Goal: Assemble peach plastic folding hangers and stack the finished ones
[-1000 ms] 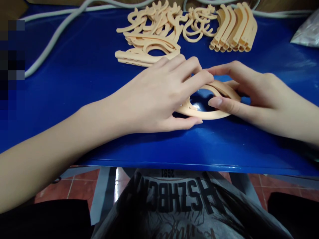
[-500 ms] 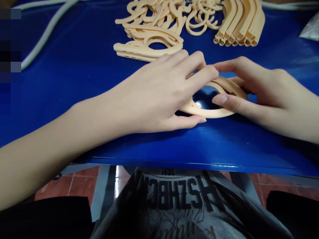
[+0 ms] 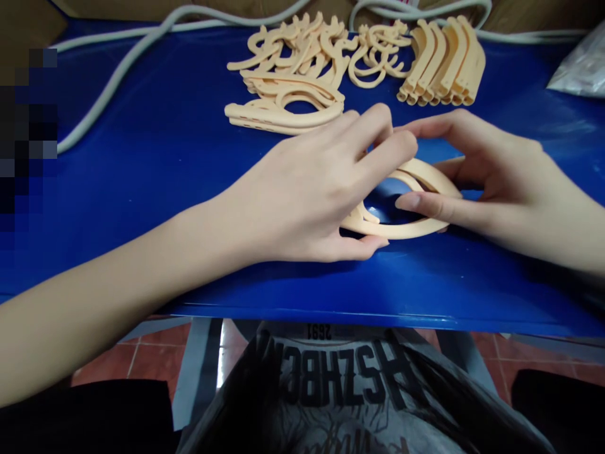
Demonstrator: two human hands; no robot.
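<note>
A beige plastic folding clothes hanger [image 3: 410,231] rests low over the blue table between my two hands, folded into an oval loop with an opening in its middle. My left hand [image 3: 321,189] is wrapped over the hanger's left end, and its palm and fingers hide that part. At the right end, my right hand [image 3: 501,173] grips the curved arm, with the thumb over the loop and the index finger reaching to the left hand's fingertips. Just beyond my left hand lie more folded hangers [image 3: 278,118], one against another.
Behind are a pile of beige hook-shaped parts [image 3: 302,53], some loose hooks [image 3: 369,81] and a stack of curved hollow arms [image 3: 444,66]. White cable [image 3: 111,82] runs along the back and left. A clear plastic bag [image 3: 579,66] sits at the far right of the blue table [image 3: 142,170].
The view has tilted up slightly, showing more of the table's back. Both hands keep their hold on the hanger, its loop turned a little, with the right thumb shifted slightly left.
</note>
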